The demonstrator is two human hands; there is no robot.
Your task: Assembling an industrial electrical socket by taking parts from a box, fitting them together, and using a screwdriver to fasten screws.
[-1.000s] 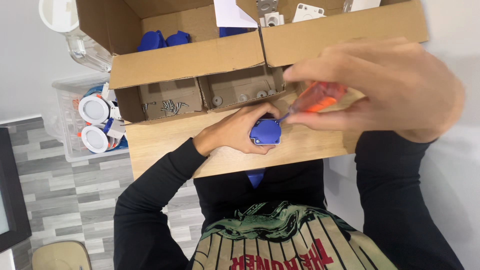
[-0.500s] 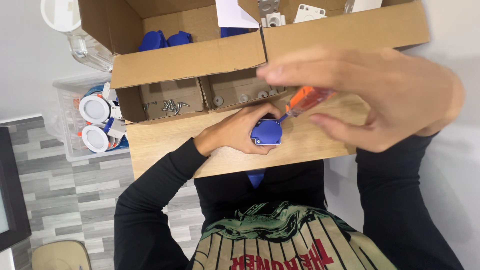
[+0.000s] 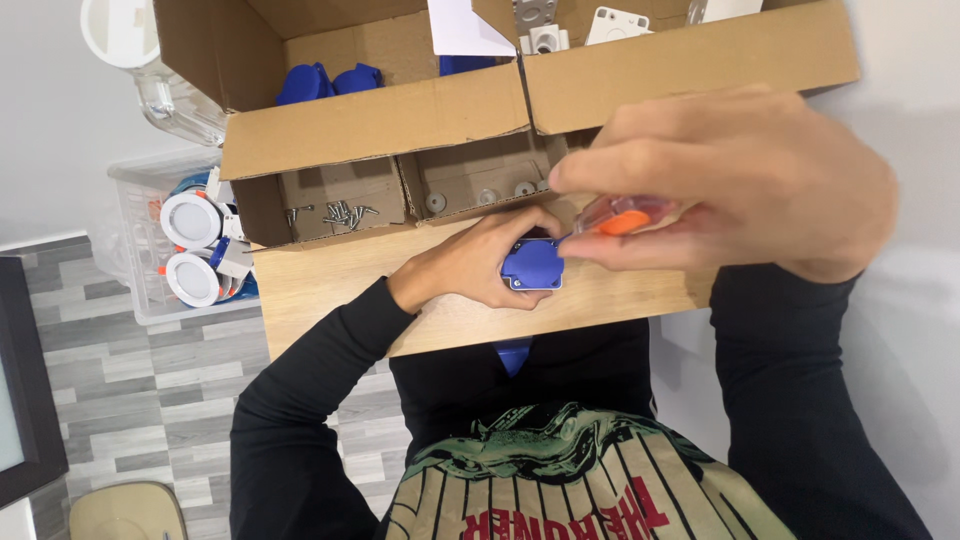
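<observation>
Blue plastic part point(image 3: 533, 265) held on the wooden table point(image 3: 330, 290), screwdriver tip on it.

Left hand point(image 3: 475, 265) grips the part; right hand point(image 3: 730, 180) pinches the orange screwdriver point(image 3: 615, 218) handle, now turned a bit and lower than before. Behind sits a brown cardboard box point(image 3: 370, 125) with small screws point(image 3: 335, 212) and more blue parts. A clear bin point(image 3: 135, 290) is at the side. The screwdriver's tip is hard to see.

On the wooden surface point(image 3: 330, 290) ahead of you stands an open cardboard box point(image 3: 380, 125). One low compartment holds loose screws point(image 3: 335, 212), the next holds small round washers point(image 3: 480, 197). Blue parts point(image 3: 325, 82) sit deeper inside, white plastic pieces point(image 3: 610, 22) beside them. To your left, a clear plastic bin point(image 3: 150, 250) holds round white fittings point(image 3: 190, 220).
</observation>
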